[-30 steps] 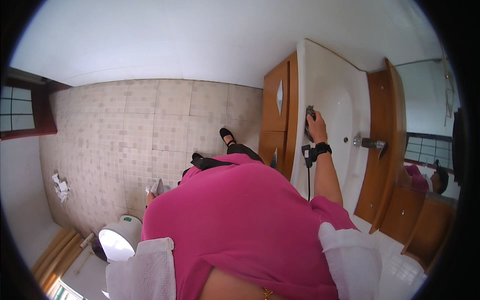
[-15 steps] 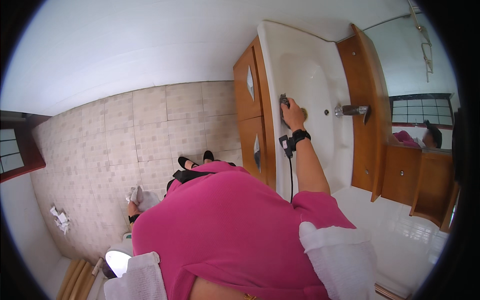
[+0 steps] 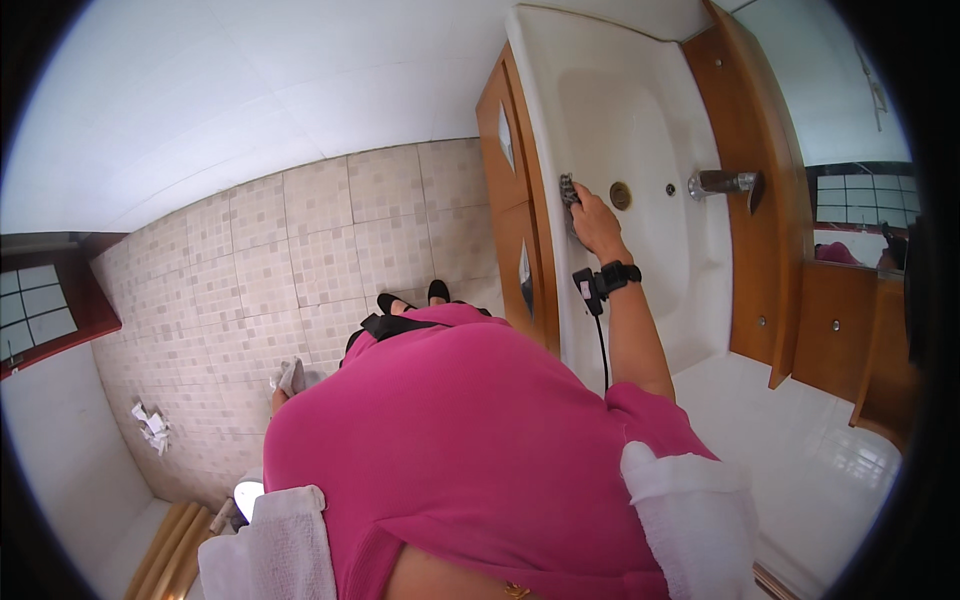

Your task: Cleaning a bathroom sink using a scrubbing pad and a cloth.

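Dark cloth (image 3: 568, 189), half-hidden under the right hand (image 3: 598, 226)

Dark mottled cloth (image 3: 568, 190) is lying on the white sink's rim (image 3: 540, 90); crumpled grey cloth (image 3: 292, 378) is protruding from the left hand (image 3: 279, 399).

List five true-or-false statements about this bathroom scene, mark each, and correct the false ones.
1. The right hand holds a dark grey crumpled wad at the glossy white basin's rim. True.
2. The left hand is empty. False: it holds a pale grey crumpled cloth.
3. Crumpled white scraps lie inside the basin. False: they lie on the beige tiled floor.
4. A black strap circles the right wrist. True.
5. The silver metal faucet touches the brown wooden cabinet doors. False: it stands across the basin from them.
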